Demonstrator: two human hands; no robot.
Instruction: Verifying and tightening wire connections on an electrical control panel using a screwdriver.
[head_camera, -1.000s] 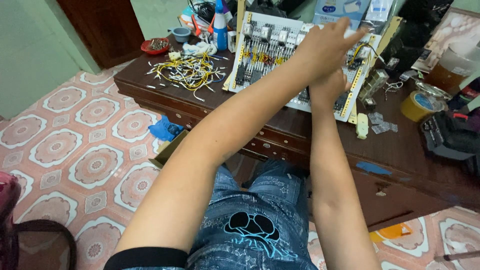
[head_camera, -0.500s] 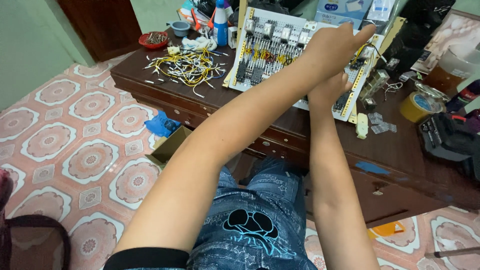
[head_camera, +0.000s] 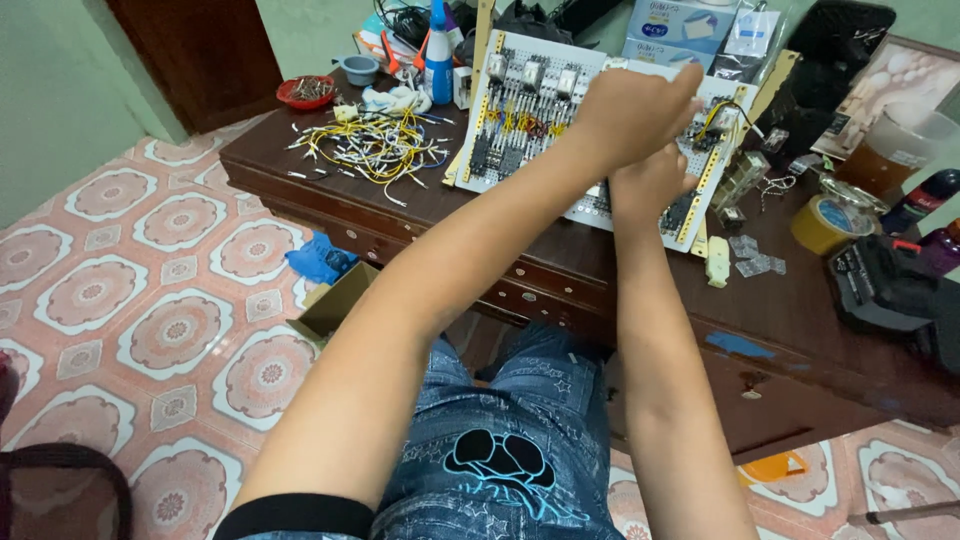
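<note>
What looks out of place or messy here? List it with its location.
Loose yellow and white wire offcuts lie in a tangled heap on the dark wooden desk, left of the white wiring board. On the tiled floor, a blue cloth lies crumpled beside an open cardboard box. Nothing looks spilled or broken.

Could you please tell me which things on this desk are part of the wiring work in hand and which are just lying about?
In hand: left hand and right hand on the wiring panel; wire pile.

Lying about: tape roll, blue bottle, tissue box, red dish, black bag.
</note>
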